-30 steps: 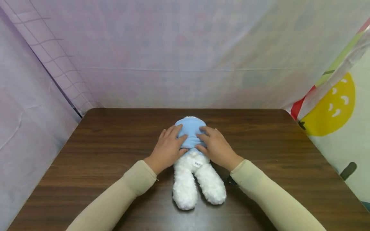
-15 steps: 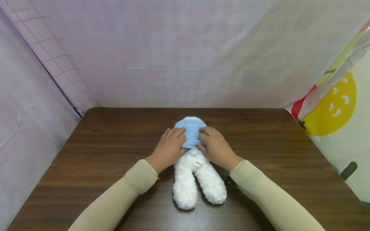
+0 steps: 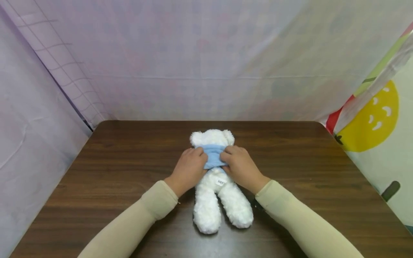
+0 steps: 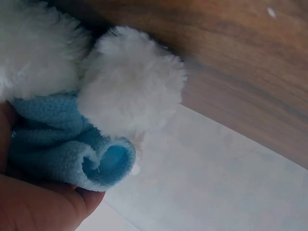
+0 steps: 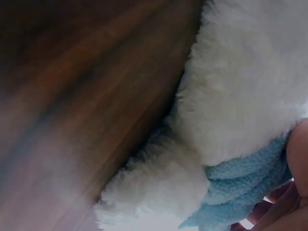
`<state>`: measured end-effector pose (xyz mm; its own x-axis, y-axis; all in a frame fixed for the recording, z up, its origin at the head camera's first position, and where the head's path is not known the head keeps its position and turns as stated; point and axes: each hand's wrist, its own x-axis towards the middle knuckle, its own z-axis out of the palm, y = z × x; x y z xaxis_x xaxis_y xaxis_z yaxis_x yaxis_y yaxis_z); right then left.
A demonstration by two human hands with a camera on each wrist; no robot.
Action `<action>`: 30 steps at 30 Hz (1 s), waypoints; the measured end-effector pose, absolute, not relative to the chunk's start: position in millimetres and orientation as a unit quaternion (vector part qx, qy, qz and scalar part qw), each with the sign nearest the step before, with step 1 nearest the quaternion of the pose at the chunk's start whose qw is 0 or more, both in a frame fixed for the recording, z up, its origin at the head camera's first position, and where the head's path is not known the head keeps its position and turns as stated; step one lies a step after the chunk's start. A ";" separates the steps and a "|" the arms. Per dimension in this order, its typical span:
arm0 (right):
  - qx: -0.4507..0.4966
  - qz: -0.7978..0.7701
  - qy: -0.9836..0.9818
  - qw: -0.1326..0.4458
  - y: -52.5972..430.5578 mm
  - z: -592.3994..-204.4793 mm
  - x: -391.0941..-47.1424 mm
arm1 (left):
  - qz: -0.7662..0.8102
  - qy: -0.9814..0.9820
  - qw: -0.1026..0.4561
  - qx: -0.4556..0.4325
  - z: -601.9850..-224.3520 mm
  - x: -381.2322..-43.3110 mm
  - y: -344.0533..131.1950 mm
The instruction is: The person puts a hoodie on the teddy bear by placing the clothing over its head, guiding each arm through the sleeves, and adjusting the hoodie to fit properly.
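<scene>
Since the earlier views, both hands have drawn the blue fleece garment (image 3: 213, 157) down off the toy's head toward the person, so the white head and both ears, covered a second ago, now lie bare; the garment is bunched into a narrow band across the upper body. Item, left to right: pale lilac curtain (image 3: 38, 118) with a faint grid, hanging at the left edge; dark wood-grain table (image 3: 106, 168); beige left sleeve (image 3: 135, 218); left hand (image 3: 188, 170), fingers curled and pinching the left edge of the garment, confirmed in the left wrist view, where the thumb (image 4: 43, 209) presses a rolled blue hem (image 4: 103, 166) just beside one white ear (image 4: 132, 84). White plush bear (image 3: 215, 179), lying face down at the table's centre, head away from the person, legs splayed toward the near edge, a small white sewn tag (image 3: 221, 182) at its seat. Right hand (image 3: 240, 166), fingers likewise curled and gripping the right edge of the garment, touching the bear's side; the right wrist view shows bunched blue fleece (image 5: 245, 192) against the white pile with fingertips (image 5: 288, 211) at the corner. Beige right sleeve (image 3: 300, 222). Printed sheet (image 3: 371, 118) with a yellow disc and red and green stripes, at the far right
</scene>
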<state>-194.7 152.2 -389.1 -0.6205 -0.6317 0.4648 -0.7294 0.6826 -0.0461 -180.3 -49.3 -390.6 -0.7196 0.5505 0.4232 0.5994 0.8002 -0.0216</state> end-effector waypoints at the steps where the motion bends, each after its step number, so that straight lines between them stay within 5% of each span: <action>1: 0.382 0.117 -0.892 0.210 152.2 -389.5 -194.9 | -0.060 -0.925 0.210 -0.311 -391.2 -180.3 -49.4; 14: 0.379 0.138 -0.895 0.190 155.6 -394.6 -195.9 | -0.070 -0.918 0.230 -0.315 -396.0 -181.4 -48.5; 23: 0.351 0.207 -0.904 0.125 168.2 -382.1 -197.1 | -0.149 -0.917 0.208 -0.306 -386.5 -175.9 -58.1; 30: 0.360 0.211 -0.888 0.192 178.4 -365.6 -185.1 | -0.191 -0.883 0.246 -0.350 -374.8 -164.3 -73.9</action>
<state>-185.1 178.4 -365.6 -0.6675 -0.5582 0.4928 -0.7203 0.6518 -0.2373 -164.3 -73.9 -374.8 -0.6338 0.5252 0.5679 0.7128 0.6817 0.1651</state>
